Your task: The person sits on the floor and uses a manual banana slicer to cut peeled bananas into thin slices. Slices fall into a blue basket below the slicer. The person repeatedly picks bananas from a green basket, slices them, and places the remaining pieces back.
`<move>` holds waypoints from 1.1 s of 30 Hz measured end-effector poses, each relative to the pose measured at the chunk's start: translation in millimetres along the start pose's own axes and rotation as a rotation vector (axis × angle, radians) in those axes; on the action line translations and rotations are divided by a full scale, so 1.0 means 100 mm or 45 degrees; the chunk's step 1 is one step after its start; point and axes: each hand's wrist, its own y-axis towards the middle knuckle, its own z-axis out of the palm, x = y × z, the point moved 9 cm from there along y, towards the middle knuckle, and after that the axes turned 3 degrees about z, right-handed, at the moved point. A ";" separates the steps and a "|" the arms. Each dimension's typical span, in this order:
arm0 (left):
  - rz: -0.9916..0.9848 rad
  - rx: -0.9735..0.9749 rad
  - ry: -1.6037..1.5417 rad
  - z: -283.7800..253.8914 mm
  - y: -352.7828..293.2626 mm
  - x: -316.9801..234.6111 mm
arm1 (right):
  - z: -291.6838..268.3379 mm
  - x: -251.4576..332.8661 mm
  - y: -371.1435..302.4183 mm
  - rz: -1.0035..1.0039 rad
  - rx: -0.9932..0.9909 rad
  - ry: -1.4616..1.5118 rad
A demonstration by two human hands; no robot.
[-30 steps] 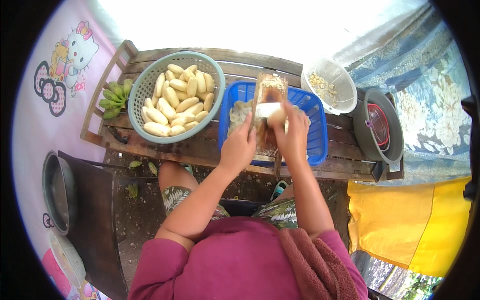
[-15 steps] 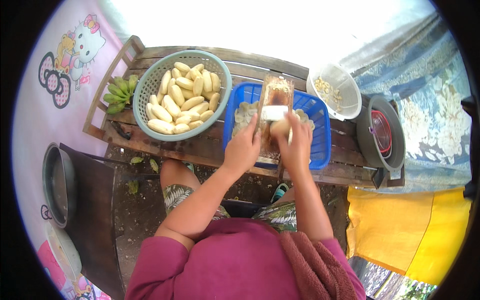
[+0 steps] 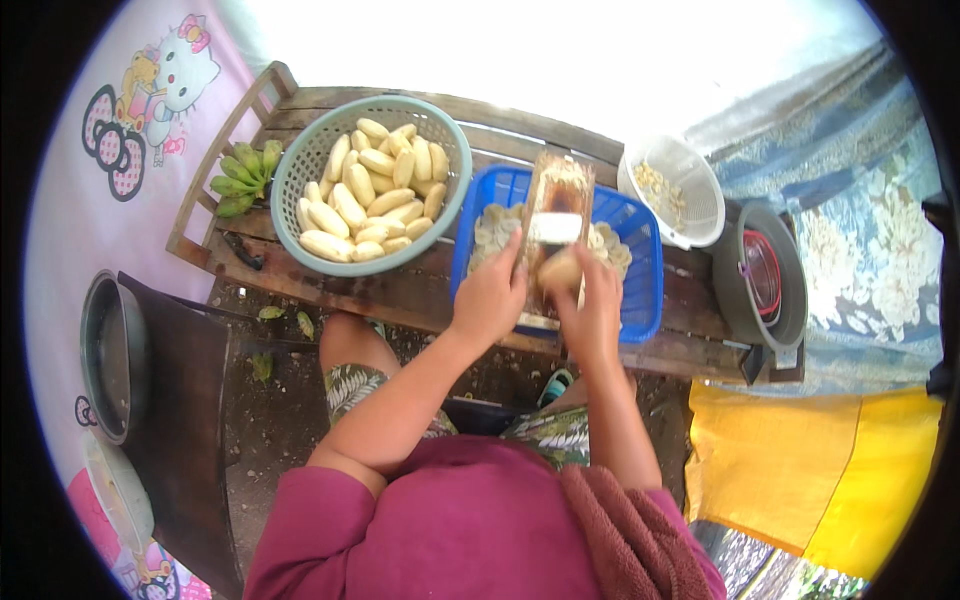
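Note:
My left hand is closed on the left edge of a wooden slicer, which has a pale metal blade across its middle. The slicer lies tilted over a blue plastic basket. Pressed to its board, just on my side of the blade, is a peeled banana, gripped in the fingers of my right hand. Thin round banana slices lie in the blue basket on both sides of the slicer. To the left, a grey-green round basket holds several whole peeled bananas.
All this stands on a slatted wooden bench. Green unpeeled bananas lie at its left end. To the right are a white strainer with small pieces and a grey basin holding a red-rimmed container. A metal basin sits at far left.
My right hand has moved the banana slightly toward me along the slicer. The left hand keeps its hold, and the whole view has shifted a little.

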 end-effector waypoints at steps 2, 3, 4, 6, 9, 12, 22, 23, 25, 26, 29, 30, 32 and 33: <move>-0.035 0.017 -0.051 0.01 0.04 0.03 | 0.16 -0.18 0.54 -0.019 -0.116 -0.006; -0.063 0.054 -0.039 0.04 0.02 0.03 | 0.20 -0.23 0.73 -0.060 -0.203 -0.008; -0.071 0.057 -0.031 0.03 0.03 0.03 | 0.27 -0.31 0.84 -0.014 -0.182 -0.018; -0.045 0.033 -0.008 -0.02 0.05 0.00 | 0.27 -0.32 1.01 -0.003 -0.203 -0.030; -0.041 0.030 -0.017 -0.02 0.05 0.01 | 0.08 -0.13 0.55 -0.020 -0.126 -0.009; 0.034 -0.041 -0.006 -0.02 0.05 -0.01 | -0.08 0.05 -0.09 0.028 0.044 -0.009; -0.072 0.053 -0.016 -0.04 0.06 0.00 | 0.25 -0.25 1.10 -0.004 -0.118 0.021; -0.055 0.039 -0.020 -0.05 0.05 -0.02 | 0.21 -0.24 0.95 -0.010 -0.097 -0.002; -0.038 0.025 -0.037 -0.05 0.05 -0.02 | 0.06 -0.13 0.50 -0.075 -0.100 0.003; -0.041 0.026 -0.045 -0.04 0.05 -0.01 | 0.02 -0.09 0.24 -0.020 -0.134 0.061; -0.071 0.055 -0.023 -0.01 0.09 0.04 | -0.06 0.08 -0.13 -0.042 -0.069 0.011; -0.061 0.059 -0.003 0.01 0.05 0.04 | -0.03 0.05 -0.08 -0.039 -0.078 -0.017; 0.003 0.020 -0.003 0.00 0.02 0.02 | 0.04 -0.07 0.22 -0.050 -0.161 -0.041; 0.056 -0.032 -0.004 -0.04 0.05 -0.03 | 0.09 -0.15 0.50 -0.051 -0.183 -0.040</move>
